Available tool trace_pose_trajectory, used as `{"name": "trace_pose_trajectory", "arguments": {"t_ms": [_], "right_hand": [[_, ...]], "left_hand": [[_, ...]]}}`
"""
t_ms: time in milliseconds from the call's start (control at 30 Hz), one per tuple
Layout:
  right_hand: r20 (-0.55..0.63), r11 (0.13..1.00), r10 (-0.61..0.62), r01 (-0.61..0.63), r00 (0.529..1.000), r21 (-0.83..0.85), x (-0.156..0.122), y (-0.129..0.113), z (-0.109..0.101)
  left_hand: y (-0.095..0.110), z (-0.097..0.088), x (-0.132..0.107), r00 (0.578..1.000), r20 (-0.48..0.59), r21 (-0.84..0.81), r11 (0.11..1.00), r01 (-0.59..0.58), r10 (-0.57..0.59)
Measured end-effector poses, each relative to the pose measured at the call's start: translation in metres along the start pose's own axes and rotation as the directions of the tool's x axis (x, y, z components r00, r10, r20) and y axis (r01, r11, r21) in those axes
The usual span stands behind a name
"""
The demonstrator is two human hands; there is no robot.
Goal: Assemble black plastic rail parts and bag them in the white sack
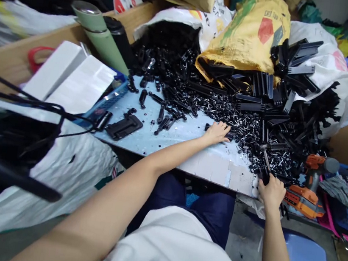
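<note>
My left hand (217, 133) is closed over an elongated black plastic part (231, 136) on the light-blue worktop (179, 137); the part's ends show on both sides, while its middle is hidden. Near the front edge, my right hand (271, 191) grips a screwdriver-like tool (266, 160). Its thin metal shaft points away from me toward the heap, and the fingers cover most of its handle. Many small metal-shanked pieces (242, 122) lie loose between and beyond the hands. Behind them are piled black toothed plastic pieces (263, 86).
A yellow sack (253, 34) spills black pieces at the back. An orange power drill (309, 187) lies right of my right hand. At left stand a green flask (103, 37), white boxes (78, 79) and a blue basket (114, 97). Black cables (61, 111) cross the left side.
</note>
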State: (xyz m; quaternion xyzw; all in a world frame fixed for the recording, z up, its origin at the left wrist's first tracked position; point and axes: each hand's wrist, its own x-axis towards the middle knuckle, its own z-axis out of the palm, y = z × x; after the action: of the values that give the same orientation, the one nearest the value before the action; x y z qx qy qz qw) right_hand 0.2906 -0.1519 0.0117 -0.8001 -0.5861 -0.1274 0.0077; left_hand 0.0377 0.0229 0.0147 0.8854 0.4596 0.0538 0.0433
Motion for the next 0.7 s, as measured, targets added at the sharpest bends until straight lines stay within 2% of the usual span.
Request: {"name": "trace_pose_trajectory", "arguments": {"t_ms": [67, 100, 167, 200, 300, 400, 467, 533, 633, 700], "right_hand": [[-0.070, 0.993, -0.042, 0.049, 0.997, 0.105, 0.004, -0.006, -0.001], [-0.113, 0.980, -0.073, 0.092, 0.991, 0.174, 0.005, -0.010, -0.002], [-0.181, 0.938, -0.146, 0.194, 0.973, 0.288, 0.007, -0.025, -0.002], [-0.194, 0.917, -0.188, 0.242, 0.963, 0.316, 0.009, -0.036, -0.002], [-0.140, 0.891, -0.306, 0.335, 0.942, 0.307, 0.020, -0.077, -0.001], [-0.074, 0.883, -0.378, 0.383, 0.923, 0.270, 0.030, -0.113, 0.003], [-0.074, 0.867, -0.426, 0.430, 0.902, 0.253, 0.029, -0.125, 0.006], [-0.088, 0.823, -0.499, 0.503, 0.862, 0.263, 0.023, -0.129, 0.008], [-0.099, 0.750, -0.571, 0.566, 0.815, 0.342, 0.013, -0.128, 0.009], [-0.071, 0.731, -0.552, 0.523, 0.831, 0.438, 0.011, -0.130, 0.009]], "left_hand": [[-0.018, -0.007, -0.010, 0.987, -0.084, -0.028, 0.991, 0.133, -0.135], [-0.030, -0.010, -0.020, 0.964, -0.115, -0.041, 0.971, 0.237, -0.240], [-0.060, -0.015, -0.047, 0.888, -0.142, -0.037, 0.898, 0.437, -0.438], [-0.078, -0.016, -0.060, 0.868, -0.146, -0.016, 0.878, 0.478, -0.475], [-0.125, -0.014, -0.089, 0.893, -0.087, 0.026, 0.895, 0.445, -0.441], [-0.150, -0.010, -0.098, 0.924, -0.082, -0.024, 0.928, 0.372, -0.373], [-0.148, -0.008, -0.099, 0.935, -0.118, -0.080, 0.942, 0.327, -0.334], [-0.133, -0.004, -0.103, 0.943, -0.161, -0.168, 0.950, 0.265, -0.291], [-0.096, 0.004, -0.116, 0.950, -0.233, -0.352, 0.929, 0.116, -0.207], [-0.068, 0.013, -0.124, 0.951, -0.259, -0.491, 0.871, 0.024, -0.172]]}}
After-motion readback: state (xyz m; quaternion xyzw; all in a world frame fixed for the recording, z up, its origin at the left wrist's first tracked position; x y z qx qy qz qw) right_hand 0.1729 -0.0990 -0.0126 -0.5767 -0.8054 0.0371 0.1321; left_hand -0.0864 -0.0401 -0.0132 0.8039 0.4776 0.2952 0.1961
